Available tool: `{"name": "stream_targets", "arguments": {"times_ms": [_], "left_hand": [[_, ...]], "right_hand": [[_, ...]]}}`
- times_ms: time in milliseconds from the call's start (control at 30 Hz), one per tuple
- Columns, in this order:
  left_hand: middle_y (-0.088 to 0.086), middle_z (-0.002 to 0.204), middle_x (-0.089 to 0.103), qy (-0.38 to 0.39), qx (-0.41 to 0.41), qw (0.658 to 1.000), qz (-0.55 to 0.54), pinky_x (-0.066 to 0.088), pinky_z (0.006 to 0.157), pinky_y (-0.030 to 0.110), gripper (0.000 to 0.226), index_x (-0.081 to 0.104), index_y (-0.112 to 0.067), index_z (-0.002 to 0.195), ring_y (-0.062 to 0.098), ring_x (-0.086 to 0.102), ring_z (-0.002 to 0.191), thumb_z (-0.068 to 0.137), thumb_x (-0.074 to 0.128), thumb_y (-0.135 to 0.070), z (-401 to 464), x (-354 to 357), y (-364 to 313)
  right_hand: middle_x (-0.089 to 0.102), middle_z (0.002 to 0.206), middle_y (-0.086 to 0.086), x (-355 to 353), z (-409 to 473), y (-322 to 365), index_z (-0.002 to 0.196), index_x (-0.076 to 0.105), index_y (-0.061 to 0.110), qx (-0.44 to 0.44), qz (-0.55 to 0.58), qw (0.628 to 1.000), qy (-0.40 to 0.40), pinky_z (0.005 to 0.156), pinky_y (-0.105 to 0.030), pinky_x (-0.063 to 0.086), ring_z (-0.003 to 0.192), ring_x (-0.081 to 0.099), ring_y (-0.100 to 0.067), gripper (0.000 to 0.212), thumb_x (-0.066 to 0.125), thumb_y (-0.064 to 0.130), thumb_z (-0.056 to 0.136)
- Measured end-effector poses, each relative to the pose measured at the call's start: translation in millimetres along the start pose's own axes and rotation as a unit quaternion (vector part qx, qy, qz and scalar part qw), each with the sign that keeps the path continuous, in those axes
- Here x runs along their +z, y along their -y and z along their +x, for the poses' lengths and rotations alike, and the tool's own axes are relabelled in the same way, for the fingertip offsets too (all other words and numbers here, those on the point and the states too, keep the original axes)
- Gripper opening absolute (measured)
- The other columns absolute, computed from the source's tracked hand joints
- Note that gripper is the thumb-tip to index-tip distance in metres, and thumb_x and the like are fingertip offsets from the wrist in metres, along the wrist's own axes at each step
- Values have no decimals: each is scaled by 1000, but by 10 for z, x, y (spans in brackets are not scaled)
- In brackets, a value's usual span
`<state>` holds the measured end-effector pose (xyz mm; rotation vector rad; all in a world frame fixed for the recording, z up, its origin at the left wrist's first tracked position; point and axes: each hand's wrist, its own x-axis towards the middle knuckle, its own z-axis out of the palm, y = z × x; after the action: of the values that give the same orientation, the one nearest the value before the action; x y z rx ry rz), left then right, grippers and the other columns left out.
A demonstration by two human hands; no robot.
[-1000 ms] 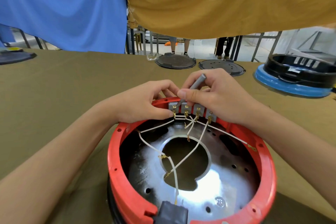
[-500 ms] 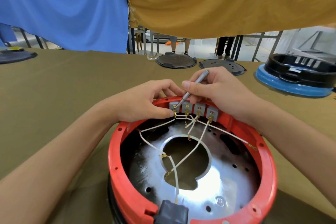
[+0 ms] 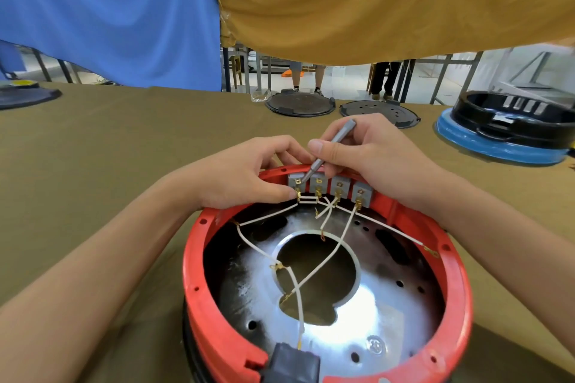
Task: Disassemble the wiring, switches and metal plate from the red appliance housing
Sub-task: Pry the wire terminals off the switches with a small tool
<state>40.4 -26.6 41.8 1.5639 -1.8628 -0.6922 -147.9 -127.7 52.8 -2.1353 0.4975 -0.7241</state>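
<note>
Right hand: fingers and thumb pinch a grey screwdriver, shaft slanting down toward 7 o'clock, tip at the top of the leftmost switch.
Left hand: curled over the housing's rim at 11 o'clock; thumb tip presses the brass terminal under the leftmost switch, fingers wrap the outer side of the rim.
Switches: four grey blocks in a row inside the wall at 12 o'clock, each with a brass tab below.
Wiring: white leads run from the tabs, cross over the middle, and reach the wall at 9 and 3 o'clock and a black socket at 6 o'clock.
Metal plate: shiny, with a large central hole, lying in the bottom of the housing.
Red housing: round, open side up, on the tan-covered table, nearest the viewer.
Beyond: two dark round lids at 12 o'clock, a black and blue housing at 2 o'clock.
</note>
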Motion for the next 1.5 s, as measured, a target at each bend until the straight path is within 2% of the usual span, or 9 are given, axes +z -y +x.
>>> {"name": "stream_targets", "arguments": {"times_ms": [167, 300, 433, 667, 733, 800, 900, 1233, 1500], "left_hand": [[-3, 113, 67, 5, 0, 1000, -3, 56, 90, 42, 36, 59, -31, 115, 14, 67, 93, 86, 74, -15, -10, -2, -9], [-2, 112, 67, 2, 3, 1000, -2, 55, 90, 44, 35, 58, -32, 113, 16, 68, 93, 83, 73, -21, -13, 0, -8], [-3, 113, 67, 2, 3, 1000, 4, 54, 93, 46, 35, 58, -32, 115, 16, 68, 95, 87, 72, -16, -4, -10, -5], [-11, 102, 68, -1, 0, 1000, 8, 56, 85, 33, 34, 57, -33, 112, 10, 68, 88, 88, 72, -13, -4, -5, -1], [-8, 108, 68, -1, -2, 1000, 11, 56, 89, 38, 36, 58, -31, 115, 12, 68, 92, 88, 72, -14, -2, -4, 0], [-5, 111, 67, 1, -1, 1000, 9, 55, 91, 41, 36, 58, -31, 116, 13, 68, 95, 88, 72, -14, -5, -6, -4], [-4, 112, 67, 2, -1, 1000, 8, 55, 92, 45, 35, 57, -32, 113, 15, 68, 96, 88, 72, -15, -8, -7, -5], [-4, 113, 67, 5, -2, 1000, 6, 54, 92, 43, 38, 59, -30, 117, 14, 67, 96, 87, 73, -13, -9, -7, -4], [-2, 112, 67, 6, -7, 1000, -1, 54, 92, 43, 40, 58, -32, 117, 15, 67, 96, 86, 74, -13, -4, -1, 7]], "right_hand": [[66, 64, -2, 1, 28, -20, 80, 71, 14, 58, 24, 998, -2, 80, -35, 51, 66, 61, -15, 26, 69, 37, 91], [65, 63, 1, 6, 19, -12, 79, 70, 16, 47, 10, 999, 0, 76, -29, 49, 64, 59, -11, 25, 68, 38, 92], [65, 63, 1, -6, -13, -21, 81, 70, 14, 4, 18, 1000, -18, 68, -27, 50, 63, 58, -15, 21, 67, 32, 92], [65, 61, 3, 20, -10, -8, 81, 69, 14, -28, -45, 998, 16, 58, -18, 47, 56, 57, -6, 25, 67, 36, 91], [66, 64, -3, 0, -13, -19, 82, 70, 13, -32, -11, 999, -12, 65, -30, 51, 60, 60, -12, 23, 68, 34, 91], [68, 66, -6, -16, -20, -20, 82, 70, 14, -31, 6, 999, -23, 70, -35, 53, 63, 62, -17, 20, 68, 31, 92], [70, 66, -2, 2, -20, -20, 82, 70, 17, -38, -23, 999, -8, 68, -24, 53, 63, 65, -12, 18, 67, 31, 92], [64, 60, 3, -2, 21, -22, 74, 69, 19, 32, 19, 999, -2, 65, -15, 47, 60, 58, -6, 25, 68, 36, 92], [61, 61, 1, -1, 30, 5, 67, 66, 23, 54, 37, 998, 10, 69, -23, 49, 61, 56, -10, 30, 66, 37, 93]]}}
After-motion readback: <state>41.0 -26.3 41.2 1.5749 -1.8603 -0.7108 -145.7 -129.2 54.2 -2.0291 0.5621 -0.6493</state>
